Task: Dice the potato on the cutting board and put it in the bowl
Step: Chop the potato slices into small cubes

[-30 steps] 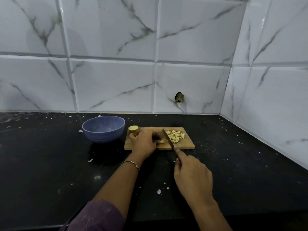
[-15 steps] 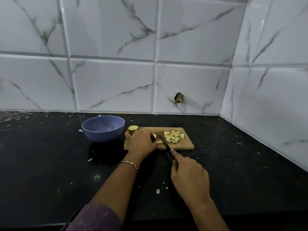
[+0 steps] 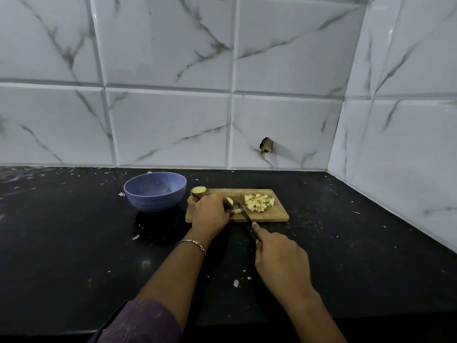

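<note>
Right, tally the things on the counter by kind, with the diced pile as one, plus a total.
Round blue plastic bowl: 1
Rectangular wooden cutting board: 1
Dark-handled steel knife: 1
Uncut yellow potato pieces: 2
Pile of pale yellow potato dice: 1
Total: 6

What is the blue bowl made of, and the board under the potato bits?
The bowl looks like matte plastic: even dusty blue, dull sheen, faint ridges around its outside. It could be another moulded material. The cutting board looks like unvarnished wood or bamboo: pale tan, flat, no shine.
</note>
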`<state>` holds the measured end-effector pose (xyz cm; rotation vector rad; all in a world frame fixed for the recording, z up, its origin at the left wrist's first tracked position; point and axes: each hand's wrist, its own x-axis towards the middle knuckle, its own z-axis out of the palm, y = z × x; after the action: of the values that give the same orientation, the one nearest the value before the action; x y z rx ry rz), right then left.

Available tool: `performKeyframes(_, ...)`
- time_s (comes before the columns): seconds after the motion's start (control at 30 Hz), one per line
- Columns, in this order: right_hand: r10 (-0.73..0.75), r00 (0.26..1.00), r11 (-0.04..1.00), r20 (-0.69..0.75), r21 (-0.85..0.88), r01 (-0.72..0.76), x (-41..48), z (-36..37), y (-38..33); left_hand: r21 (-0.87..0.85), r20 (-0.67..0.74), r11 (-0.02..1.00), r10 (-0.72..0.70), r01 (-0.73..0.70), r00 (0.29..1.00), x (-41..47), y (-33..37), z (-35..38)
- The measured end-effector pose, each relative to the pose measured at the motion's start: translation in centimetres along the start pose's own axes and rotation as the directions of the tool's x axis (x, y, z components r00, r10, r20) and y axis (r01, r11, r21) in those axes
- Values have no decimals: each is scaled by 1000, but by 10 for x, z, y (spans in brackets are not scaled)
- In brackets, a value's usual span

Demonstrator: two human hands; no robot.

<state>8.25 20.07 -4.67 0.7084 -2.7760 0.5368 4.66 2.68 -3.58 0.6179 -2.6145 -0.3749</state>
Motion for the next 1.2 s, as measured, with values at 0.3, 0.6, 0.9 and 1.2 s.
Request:
performKeyframes(0.3,55,997,994,60,-99,-49,-12,0,1,-61,-44,997,35,-38,998,6,-1,15)
performKeyframes(0.6,53,998,998,38,-38,-51,-19,-3,1,-143,-46,989,29,-35,999,15,-3,30)
performKeyframes(0.9,-6,1000,1000,6,-29,6,-17,0,2,-54,-45,998,17,-19,999,16,-2,28)
performKeyframes(1.2,-13,1000,998,-9,-68,13,-16,6,0,-44,9,999,7,-6,1000,13,-2,21)
